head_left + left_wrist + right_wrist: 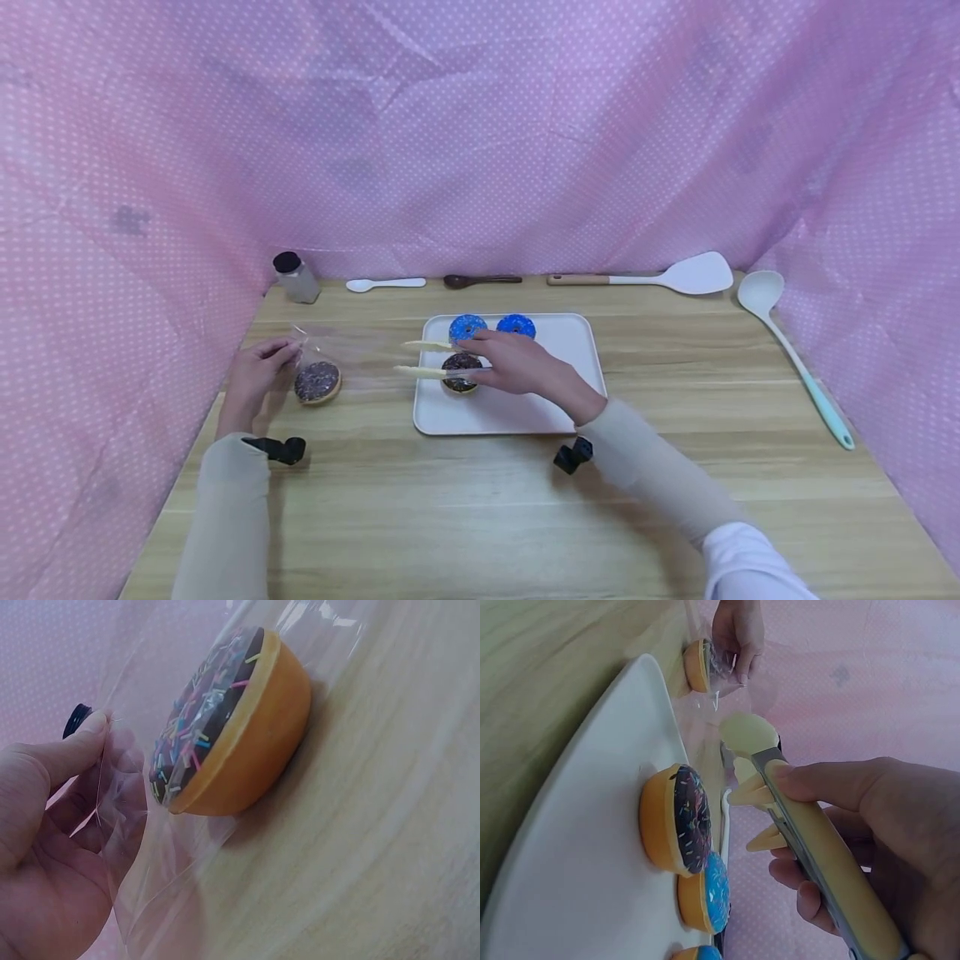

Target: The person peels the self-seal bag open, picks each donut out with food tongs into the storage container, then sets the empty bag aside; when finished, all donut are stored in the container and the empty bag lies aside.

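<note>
My left hand (253, 377) pinches the edge of a clear plastic bag (124, 799) between thumb and fingers. Inside the bag lies a chocolate donut with coloured sprinkles (317, 382), low over the wooden table. My right hand (517, 364) grips a pair of tongs (829, 870) with cream tips and handles, their two arms apart and nothing between the tips. The tongs point left, above a second chocolate donut (691, 821) on a white tray (517, 418). Behind it on the tray sit a light blue donut (467, 322) and a darker blue one (516, 322).
Along the table's back edge stand a black-capped jar (300, 283), a small white spoon (386, 283), a dark brown spoon (483, 281) and a white spatula (693, 275). A ladle (806, 375) with a mint handle lies at the right. Pink dotted cloth (480, 125) surrounds the table.
</note>
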